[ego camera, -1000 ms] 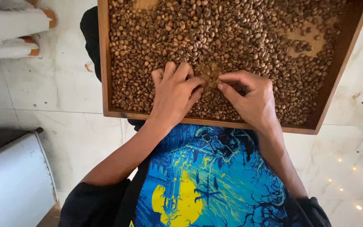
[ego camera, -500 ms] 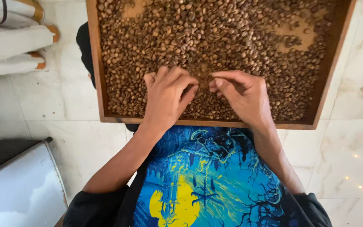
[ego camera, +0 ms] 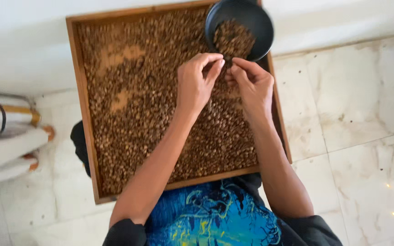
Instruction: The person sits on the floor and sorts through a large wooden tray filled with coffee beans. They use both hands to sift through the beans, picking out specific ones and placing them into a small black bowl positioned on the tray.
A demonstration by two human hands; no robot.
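A square wooden tray (ego camera: 84, 114) rests on my lap, covered with brown coffee beans (ego camera: 137, 114) and a few bare patches. A black bowl (ego camera: 256, 23) stands at the tray's far right corner with a small heap of beans (ego camera: 233, 41) inside. My left hand (ego camera: 194, 86) and my right hand (ego camera: 254, 89) are raised side by side just below the bowl's near rim. Each has its fingertips pinched together, apparently on beans too small to make out. The two sets of fingertips almost touch.
Pale marble floor tiles (ego camera: 356, 105) spread to the right and under the tray. Rolled white bundles with tan ends (ego camera: 10, 132) lie on the floor at the left. A white wall base (ego camera: 23, 45) runs behind the tray. My blue printed shirt (ego camera: 215, 214) is below.
Both hands have lifted off the beans near the tray's front edge and moved to the far right corner, beside the black bowl, which has come into view as my head tilted.
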